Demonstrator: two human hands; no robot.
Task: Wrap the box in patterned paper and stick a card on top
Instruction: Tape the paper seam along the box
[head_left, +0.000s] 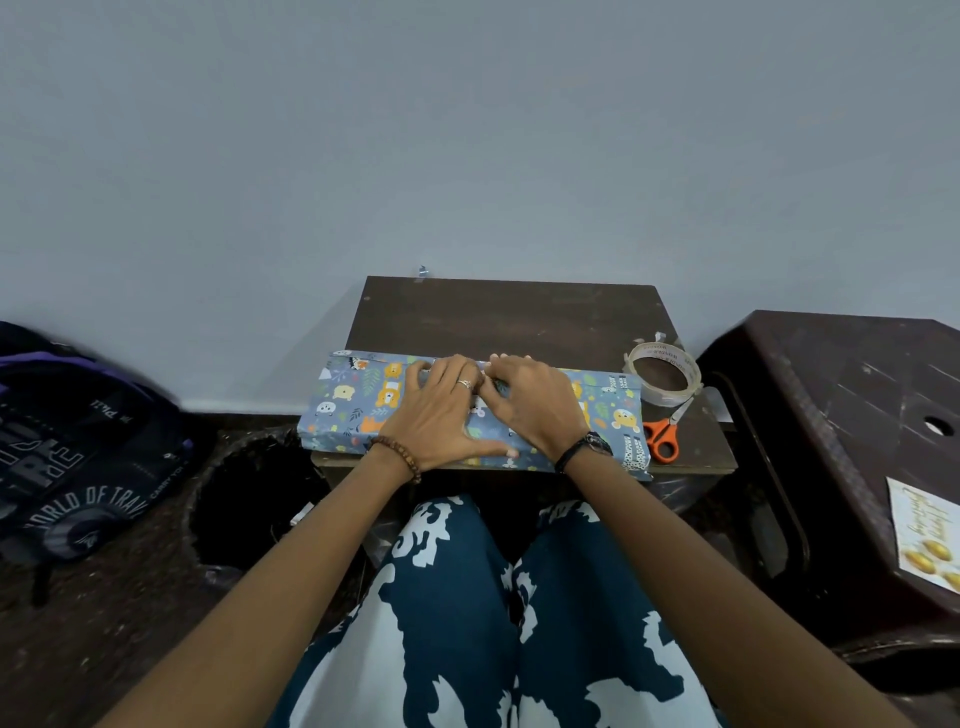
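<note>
Both hands, left hand (439, 410) and right hand (530, 402), are pressing flat-fingered on the paper-covered box (363, 410) mid-table, probably sealing the seam; ends looking unfinished, card (922, 535) sitting unstuck on the stool right of the box.

Backpack (78, 447) left; dark plastic stool (852, 415) right.

The box (363, 405), already covered in blue patterned paper (621, 415) printed with cartoon animals and leaves, lies flat and lengthwise under both hands, reaching out past each. The card (924, 535), white with gold lettering and gold shapes, lies well off to the right of the right hand (530, 405).
</note>
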